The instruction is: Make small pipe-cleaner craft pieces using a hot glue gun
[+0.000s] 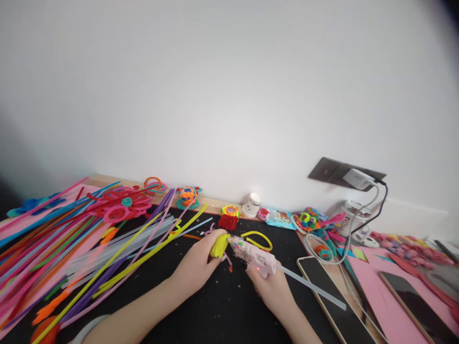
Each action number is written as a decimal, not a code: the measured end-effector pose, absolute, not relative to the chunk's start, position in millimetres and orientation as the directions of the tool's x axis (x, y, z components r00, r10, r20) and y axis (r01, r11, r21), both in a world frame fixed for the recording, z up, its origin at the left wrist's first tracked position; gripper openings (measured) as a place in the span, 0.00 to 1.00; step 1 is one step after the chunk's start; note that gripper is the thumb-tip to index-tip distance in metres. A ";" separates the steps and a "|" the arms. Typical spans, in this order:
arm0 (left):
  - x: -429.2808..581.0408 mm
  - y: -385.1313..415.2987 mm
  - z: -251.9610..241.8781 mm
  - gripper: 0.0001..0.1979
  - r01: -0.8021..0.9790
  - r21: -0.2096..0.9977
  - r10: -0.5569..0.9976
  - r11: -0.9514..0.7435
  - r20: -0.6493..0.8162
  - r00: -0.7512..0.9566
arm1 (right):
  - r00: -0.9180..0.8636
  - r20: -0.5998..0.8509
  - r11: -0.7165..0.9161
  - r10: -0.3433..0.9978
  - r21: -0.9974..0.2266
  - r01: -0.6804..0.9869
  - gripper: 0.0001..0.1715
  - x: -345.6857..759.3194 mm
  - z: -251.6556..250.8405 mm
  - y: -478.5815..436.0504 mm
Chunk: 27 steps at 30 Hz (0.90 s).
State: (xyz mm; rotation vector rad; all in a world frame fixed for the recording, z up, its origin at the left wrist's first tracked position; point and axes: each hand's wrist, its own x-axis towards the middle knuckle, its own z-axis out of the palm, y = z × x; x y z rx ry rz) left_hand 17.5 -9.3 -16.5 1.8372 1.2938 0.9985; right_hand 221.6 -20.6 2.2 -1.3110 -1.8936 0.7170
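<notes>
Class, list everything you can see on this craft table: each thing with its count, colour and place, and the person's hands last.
pipe cleaners: many, mixed colours, spread on the left
glue sticks: several, clear, among the pipe cleaners
tassel: one, yellow, in the left hand
glue gun: one, pink, in the right hand, nozzle at the tassel
loop: one, yellow, behind the glue gun
paper cup: one, white, on its side by the wall
charger: one, white, in the wall socket
mat: one, black, under the hands
paper: one sheet, pink, far right
left hand: grip shut on the tassel
right hand: grip shut on the glue gun
</notes>
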 end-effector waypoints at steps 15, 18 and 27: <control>17.3 -8.4 -16.4 0.25 0.494 0.841 0.973 -0.221 0.159 0.165 | -0.279 0.225 0.357 0.934 -0.642 0.678 0.09 222.3 3.4 -25.2; 17.5 -8.3 -17.0 0.25 0.494 0.838 0.971 -0.231 0.172 0.163 | -0.289 0.190 0.341 0.938 -0.635 0.692 0.10 221.6 3.4 -25.6; 17.7 -8.7 -13.0 0.23 0.510 0.833 0.975 -0.216 0.160 0.152 | -0.337 0.157 0.336 0.928 -0.740 0.583 0.08 221.9 1.6 -26.0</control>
